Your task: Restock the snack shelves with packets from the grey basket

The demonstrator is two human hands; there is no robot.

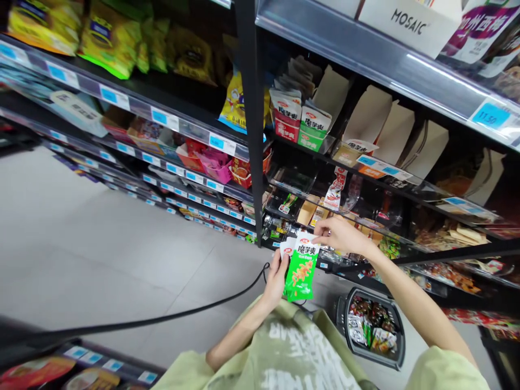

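Observation:
Green and white snack packets (301, 271) are held up in front of my shirt, one overlapping another. My left hand (277, 273) is closed around their left side, with the thumb over the white edge of the rear packet. At the top right corner of the front packet, my right hand (331, 236) pinches the white edge between thumb and fingers. On the shelf above stand similar packets, a green one (313, 129) and a red one (286, 116), in an open box.
A dark basket (348, 325) holding several snack packs sits on the floor at the lower right. Shelves with price tags (222, 143) run along the front, divided by a black upright post (252, 162). A black cable (179, 313) crosses over the grey floor (122, 244).

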